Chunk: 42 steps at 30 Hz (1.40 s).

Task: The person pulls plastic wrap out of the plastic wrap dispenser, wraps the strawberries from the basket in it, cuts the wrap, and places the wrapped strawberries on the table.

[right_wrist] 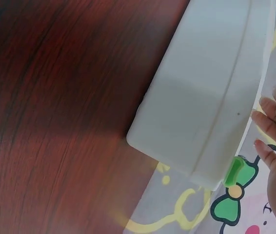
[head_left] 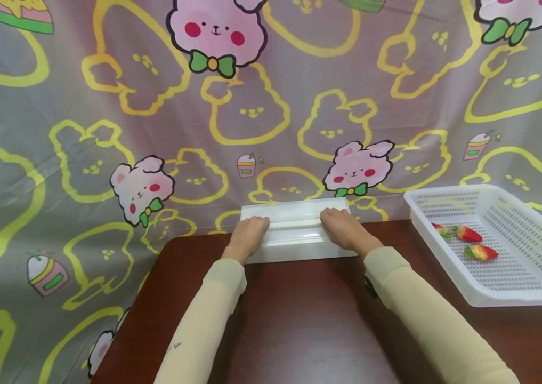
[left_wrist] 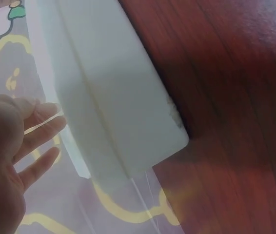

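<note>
A long white cling film dispenser (head_left: 299, 253) lies crosswise at the table's far edge, its upper side raised toward the curtain. My left hand (head_left: 250, 234) is at its left part, thumb and forefinger pinching clear cling film (left_wrist: 41, 117) in the left wrist view, the other fingers loosely spread. Toward the right end, my right hand (head_left: 344, 229) has its fingers curled in the same pinch; the film there is too clear to make out. In the right wrist view a small green piece (right_wrist: 234, 171) shows at the dispenser's end.
A white perforated plastic basket (head_left: 479, 298) stands on the right of the dark red-brown table (head_left: 309, 325). Several strawberries (head_left: 484, 253) lie in it. A grey curtain (head_left: 294, 112) with yellow outlines and rabbit figures hangs right behind the table.
</note>
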Motion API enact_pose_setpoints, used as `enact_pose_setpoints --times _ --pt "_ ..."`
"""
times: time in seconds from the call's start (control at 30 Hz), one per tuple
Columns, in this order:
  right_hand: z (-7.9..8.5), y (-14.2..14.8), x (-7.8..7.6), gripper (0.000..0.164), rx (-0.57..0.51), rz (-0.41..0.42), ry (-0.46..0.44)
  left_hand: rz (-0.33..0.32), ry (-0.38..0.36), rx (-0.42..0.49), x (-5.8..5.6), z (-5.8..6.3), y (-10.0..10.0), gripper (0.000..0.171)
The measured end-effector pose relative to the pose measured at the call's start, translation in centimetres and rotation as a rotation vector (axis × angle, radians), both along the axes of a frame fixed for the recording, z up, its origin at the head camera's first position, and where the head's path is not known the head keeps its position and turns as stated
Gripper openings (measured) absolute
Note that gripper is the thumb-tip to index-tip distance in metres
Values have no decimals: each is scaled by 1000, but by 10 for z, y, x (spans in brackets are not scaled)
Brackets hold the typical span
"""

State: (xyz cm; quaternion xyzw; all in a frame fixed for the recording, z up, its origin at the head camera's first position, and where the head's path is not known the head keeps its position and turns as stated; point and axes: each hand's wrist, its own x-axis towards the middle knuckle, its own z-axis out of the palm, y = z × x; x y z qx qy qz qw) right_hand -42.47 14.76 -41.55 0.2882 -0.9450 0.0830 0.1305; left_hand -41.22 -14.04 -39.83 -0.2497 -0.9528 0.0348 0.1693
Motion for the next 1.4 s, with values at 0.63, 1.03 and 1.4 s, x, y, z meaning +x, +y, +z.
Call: enact_pose_setpoints --times 0.63,1.03,1.4 --pt "1 -6 0 14 42 -3 8 -30 -21 113 3 0 -7 23" --pt "14 2 5 13 522 8 222 -24 42 120 4 -7 1 15" --pt "16 0 12 12 512 24 255 143 78 35 2 -11 10 18"
